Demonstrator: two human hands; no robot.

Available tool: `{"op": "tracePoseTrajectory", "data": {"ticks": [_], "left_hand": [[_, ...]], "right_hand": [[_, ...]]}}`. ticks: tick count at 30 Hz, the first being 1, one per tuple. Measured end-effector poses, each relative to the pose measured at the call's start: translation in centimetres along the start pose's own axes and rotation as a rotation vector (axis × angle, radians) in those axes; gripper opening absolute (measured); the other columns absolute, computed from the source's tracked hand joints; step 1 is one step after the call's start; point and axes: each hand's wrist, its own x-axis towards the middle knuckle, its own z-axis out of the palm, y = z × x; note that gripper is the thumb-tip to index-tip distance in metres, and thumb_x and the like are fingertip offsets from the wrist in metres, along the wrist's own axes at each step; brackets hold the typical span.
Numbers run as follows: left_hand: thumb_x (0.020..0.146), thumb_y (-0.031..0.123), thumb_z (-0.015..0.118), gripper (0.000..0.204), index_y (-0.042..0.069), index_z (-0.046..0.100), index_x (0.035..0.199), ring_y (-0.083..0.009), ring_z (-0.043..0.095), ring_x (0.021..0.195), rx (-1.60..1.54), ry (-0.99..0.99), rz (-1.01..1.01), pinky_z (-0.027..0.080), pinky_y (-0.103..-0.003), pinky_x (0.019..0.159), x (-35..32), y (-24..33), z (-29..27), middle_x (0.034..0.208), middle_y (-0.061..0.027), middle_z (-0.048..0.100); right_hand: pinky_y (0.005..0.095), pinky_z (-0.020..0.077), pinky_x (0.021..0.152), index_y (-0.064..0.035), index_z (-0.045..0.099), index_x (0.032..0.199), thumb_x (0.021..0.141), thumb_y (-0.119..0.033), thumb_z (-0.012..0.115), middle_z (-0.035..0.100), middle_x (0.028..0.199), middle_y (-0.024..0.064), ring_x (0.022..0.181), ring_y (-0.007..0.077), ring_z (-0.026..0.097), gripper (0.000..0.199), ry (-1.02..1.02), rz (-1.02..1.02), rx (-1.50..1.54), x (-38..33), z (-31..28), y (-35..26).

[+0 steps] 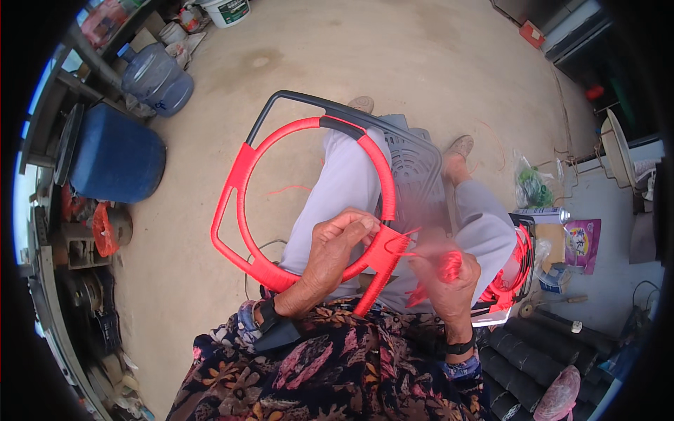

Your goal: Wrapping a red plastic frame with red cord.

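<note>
A black tubular frame with a round ring inside it point(243, 203) lies across my lap, most of it wound tightly in red cord. Bare black tube shows along the far side. My left hand point(337, 249) is closed at the ring's near right, thumb and fingers pinched by a flat woven red patch point(385, 247). Loose cord ends stick out from the patch's right edge. Just right of it, my right hand point(453, 284) grips a bundle of red cord point(450, 266); its fingers are partly smeared by motion.
A grey plastic chair point(414, 161) stands between my legs. To the right are more red-wound frames point(516, 274), a spray can point(542, 215) and dark rolls point(533, 344). Along the left stand a blue drum point(116, 154) and a large water bottle point(158, 81).
</note>
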Motion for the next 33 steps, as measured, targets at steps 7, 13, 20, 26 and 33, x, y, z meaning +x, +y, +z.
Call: {"op": "tracePoseTrajectory", "data": {"ticks": [7,13,20,26,33], "left_hand": [[0.09,0.011,0.056,0.018,-0.003,0.065,0.083,-0.0085,0.05,0.074,0.302,0.118,0.204,0.041,-0.023,0.07,-0.9,1.5,0.0,0.084,-0.0018,0.06],[0.093,0.027,0.054,0.038,-0.001,0.065,0.071,-0.0066,0.042,0.055,0.258,0.122,0.014,0.034,-0.021,0.054,-1.1,2.9,0.7,0.06,-0.0009,0.054],[0.094,0.034,0.055,0.042,-0.003,0.066,0.077,-0.008,0.041,0.037,0.1,-0.084,-0.476,0.028,-0.021,0.037,-1.6,5.1,2.7,0.046,-0.0027,0.049],[0.092,0.024,0.059,0.027,-0.003,0.064,0.087,-0.0106,0.047,0.04,-0.089,-0.083,-0.455,0.031,-0.021,0.036,-1.4,4.2,2.9,0.053,-0.0053,0.055],[0.093,0.023,0.054,0.026,-0.002,0.06,0.087,-0.0135,0.049,0.044,0.055,0.039,-0.044,0.036,-0.025,0.041,-1.6,3.7,2.4,0.055,-0.0067,0.054]], "right_hand": [[0.0215,0.0441,0.057,-0.0011,0.065,0.085,0.077,-0.003,0.073,0.062,0.07,0.0013,0.062,0.007,0.055,0.012,0.032,0.121,0.168,-0.4,0.8,1.5],[0.022,0.0451,0.059,-0.0009,0.065,0.086,0.078,-0.005,0.073,0.064,0.072,0.0017,0.063,0.0072,0.056,0.012,0.047,0.101,0.122,-0.6,0.1,1.5],[0.0221,0.0461,0.063,-0.0015,0.065,0.088,0.082,-0.008,0.071,0.065,0.077,0.0012,0.068,0.0065,0.056,0.011,-0.083,0.197,0.349,-0.3,0.3,1.5],[0.0227,0.0447,0.06,-0.0013,0.06,0.105,0.089,-0.014,0.062,0.059,0.076,0.0007,0.064,0.0093,0.052,0.02,-0.229,0.349,0.77,-0.6,0.2,2.8],[0.0362,0.0449,0.082,-0.0024,0.052,0.118,0.098,-0.033,0.043,0.056,0.094,0.0075,0.09,0.0209,0.053,0.038,-0.127,0.373,1.64,-1.0,1.2,6.9]]}}
